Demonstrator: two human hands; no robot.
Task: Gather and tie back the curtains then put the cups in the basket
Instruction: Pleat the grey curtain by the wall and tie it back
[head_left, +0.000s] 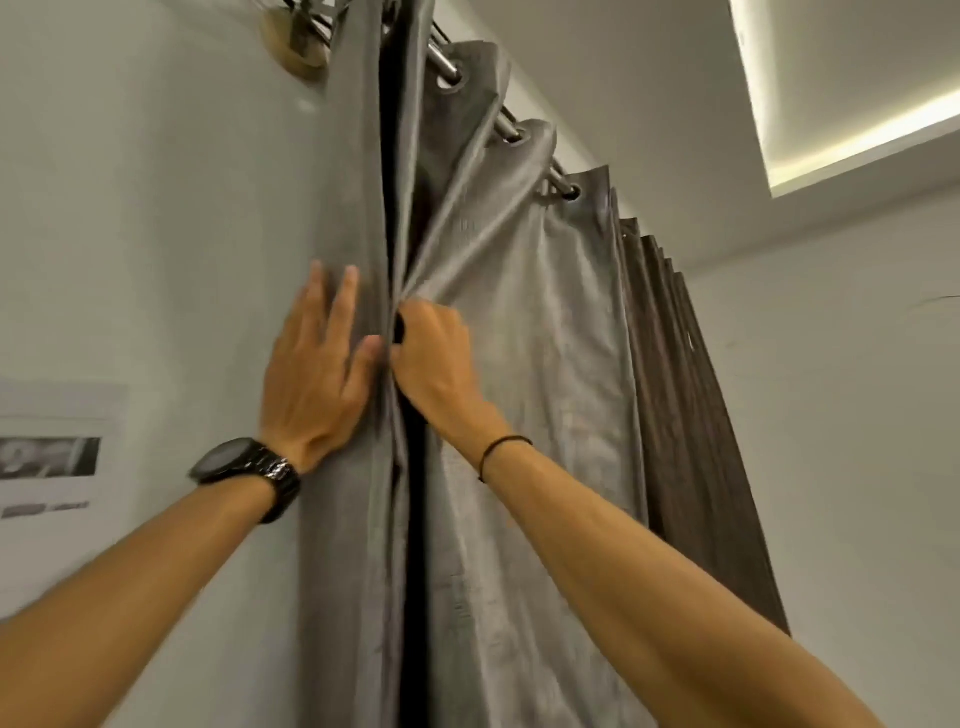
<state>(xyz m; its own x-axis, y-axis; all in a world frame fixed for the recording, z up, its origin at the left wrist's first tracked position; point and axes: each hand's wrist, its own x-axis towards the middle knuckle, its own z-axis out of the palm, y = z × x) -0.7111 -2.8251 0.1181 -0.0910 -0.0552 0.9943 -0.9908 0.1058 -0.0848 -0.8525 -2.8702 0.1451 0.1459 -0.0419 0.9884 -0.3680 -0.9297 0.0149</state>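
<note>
The long silvery-grey fabric curtain has a faint sheen and a barely visible woven texture, with no printed pattern; a near-black gap runs down between its folds. Beside it hangs a dark brown pleated curtain with a fine vertical streaking. The shiny metal curtain rod is chrome-coloured, its round wall bracket pale wood-tan. The wall and ceiling are plain white, with a warm yellowish light strip. The left wrist carries a black wristwatch, the right a thin black band. A white paper sheet bears a blurred grey-and-black picture.
</note>
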